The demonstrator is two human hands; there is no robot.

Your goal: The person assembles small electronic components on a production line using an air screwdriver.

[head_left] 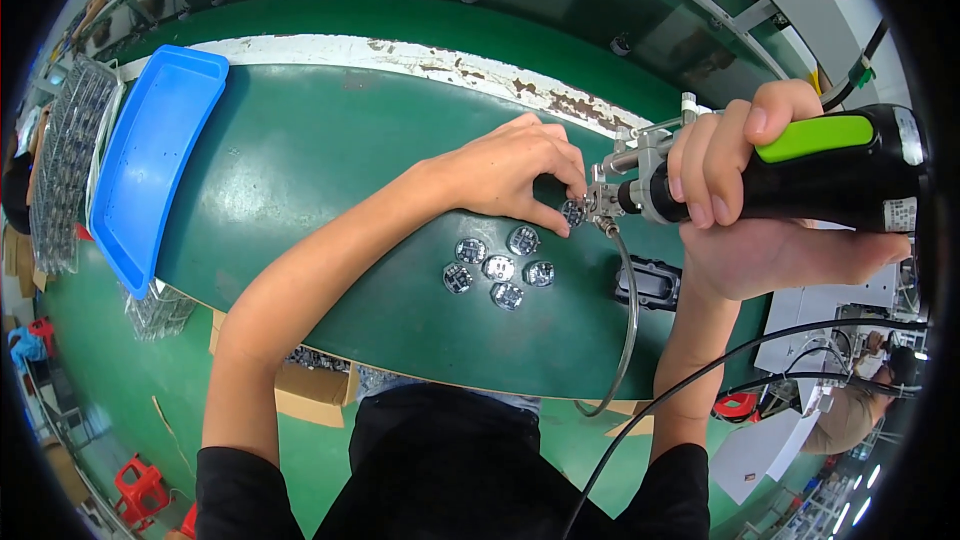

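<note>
While left hand (512, 172) pinches a round silvery disc (572, 212), dark-patterned, right hand (716, 166) gripping power tool (825, 180), 6 similar discs (498, 268) nearby

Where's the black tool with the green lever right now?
In the head view, the tool is at the right, gripped in the right hand, its metal head beside the round part at the left hand.

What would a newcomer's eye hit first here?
Probably the big black handheld tool with its lime-green lever, at the right in the right hand; its metal head is close beside the round part between the left hand's thumb and fingers. Then the bright blue tray at the far left, and six loose discs clustered mid-table.
</note>
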